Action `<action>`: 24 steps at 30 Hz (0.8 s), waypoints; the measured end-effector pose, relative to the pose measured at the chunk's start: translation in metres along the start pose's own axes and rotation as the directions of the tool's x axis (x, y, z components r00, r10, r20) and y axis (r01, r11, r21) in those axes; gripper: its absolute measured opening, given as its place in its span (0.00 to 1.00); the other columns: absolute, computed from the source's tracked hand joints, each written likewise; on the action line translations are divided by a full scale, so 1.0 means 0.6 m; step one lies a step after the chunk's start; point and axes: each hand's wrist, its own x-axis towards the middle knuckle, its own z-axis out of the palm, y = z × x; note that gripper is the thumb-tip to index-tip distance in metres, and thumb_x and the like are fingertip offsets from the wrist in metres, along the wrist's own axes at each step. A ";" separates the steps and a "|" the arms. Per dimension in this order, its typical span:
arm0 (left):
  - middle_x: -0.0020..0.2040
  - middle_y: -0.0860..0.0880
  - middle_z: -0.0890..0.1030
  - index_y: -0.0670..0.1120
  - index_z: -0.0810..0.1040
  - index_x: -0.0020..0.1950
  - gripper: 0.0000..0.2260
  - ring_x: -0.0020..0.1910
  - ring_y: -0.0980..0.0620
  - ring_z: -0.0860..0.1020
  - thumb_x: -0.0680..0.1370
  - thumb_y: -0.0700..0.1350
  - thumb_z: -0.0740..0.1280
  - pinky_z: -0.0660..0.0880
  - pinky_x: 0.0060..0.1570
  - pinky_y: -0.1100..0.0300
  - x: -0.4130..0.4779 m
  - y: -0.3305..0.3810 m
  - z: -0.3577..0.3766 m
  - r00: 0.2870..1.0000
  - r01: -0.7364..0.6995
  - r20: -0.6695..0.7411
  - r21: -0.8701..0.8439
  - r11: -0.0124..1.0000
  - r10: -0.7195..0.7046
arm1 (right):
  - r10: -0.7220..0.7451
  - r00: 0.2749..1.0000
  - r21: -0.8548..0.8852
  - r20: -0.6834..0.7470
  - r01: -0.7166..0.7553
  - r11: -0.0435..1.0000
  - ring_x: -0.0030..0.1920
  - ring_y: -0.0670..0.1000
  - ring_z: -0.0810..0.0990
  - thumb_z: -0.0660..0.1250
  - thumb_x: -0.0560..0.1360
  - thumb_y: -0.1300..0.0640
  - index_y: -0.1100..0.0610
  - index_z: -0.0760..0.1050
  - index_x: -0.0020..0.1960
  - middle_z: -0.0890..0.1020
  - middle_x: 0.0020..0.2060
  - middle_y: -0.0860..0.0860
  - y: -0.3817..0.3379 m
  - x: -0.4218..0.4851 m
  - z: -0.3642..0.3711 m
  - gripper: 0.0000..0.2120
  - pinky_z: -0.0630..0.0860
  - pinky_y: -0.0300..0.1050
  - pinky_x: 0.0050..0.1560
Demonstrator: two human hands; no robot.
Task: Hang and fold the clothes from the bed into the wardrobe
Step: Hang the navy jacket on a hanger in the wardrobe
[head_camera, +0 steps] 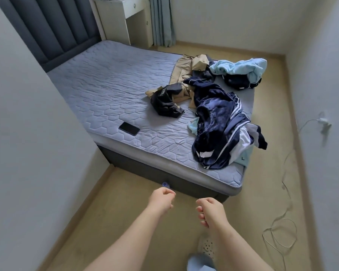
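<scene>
Left hand point(161, 200) and right hand point(211, 212) hung loosely curled, seemingly empty; the clothes point(217, 114) lay ahead on the bed point(115, 85), nearer the right hand.

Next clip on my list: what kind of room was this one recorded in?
A small bedroom, most likely in a home. It has a bed with a quilted mattress and a padded headboard. Loose clothes are piled on it, and a white bedside unit stands beside a curtain.
</scene>
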 end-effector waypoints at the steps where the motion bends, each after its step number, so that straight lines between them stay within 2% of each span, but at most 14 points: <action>1: 0.36 0.52 0.75 0.51 0.74 0.38 0.10 0.29 0.56 0.73 0.76 0.40 0.59 0.65 0.26 0.65 0.014 0.022 0.014 1.000 0.008 -0.004 -0.004 1.000 -0.008 | 0.005 1.000 -0.011 -0.006 -0.005 1.000 0.26 0.48 0.66 0.61 0.75 0.62 0.57 0.73 0.41 0.72 0.30 0.50 -0.019 0.020 -0.018 0.05 0.62 0.37 0.26; 6: 0.37 0.52 0.76 0.49 0.75 0.42 0.07 0.29 0.57 0.73 0.78 0.41 0.60 0.65 0.24 0.67 0.089 0.147 0.101 1.000 0.023 -0.005 -0.034 0.999 -0.024 | 0.026 1.000 -0.036 -0.002 -0.026 0.999 0.27 0.48 0.65 0.61 0.76 0.62 0.56 0.71 0.39 0.72 0.30 0.51 -0.115 0.131 -0.109 0.07 0.62 0.39 0.28; 13: 0.36 0.50 0.74 0.46 0.75 0.45 0.06 0.30 0.55 0.71 0.78 0.41 0.60 0.65 0.28 0.65 0.191 0.254 0.169 0.997 0.072 0.027 -0.092 0.993 -0.070 | 0.112 0.994 -0.032 0.001 -0.112 0.993 0.26 0.49 0.62 0.59 0.76 0.64 0.57 0.66 0.37 0.69 0.29 0.51 -0.206 0.252 -0.165 0.09 0.58 0.37 0.26; 24: 0.36 0.52 0.75 0.50 0.73 0.40 0.09 0.30 0.56 0.73 0.78 0.42 0.58 0.69 0.32 0.62 0.391 0.388 0.217 0.993 0.108 0.042 0.025 0.994 -0.109 | 0.157 0.988 -0.057 -0.018 -0.157 0.986 0.29 0.50 0.66 0.60 0.77 0.61 0.59 0.72 0.42 0.72 0.33 0.53 -0.348 0.429 -0.199 0.06 0.63 0.41 0.29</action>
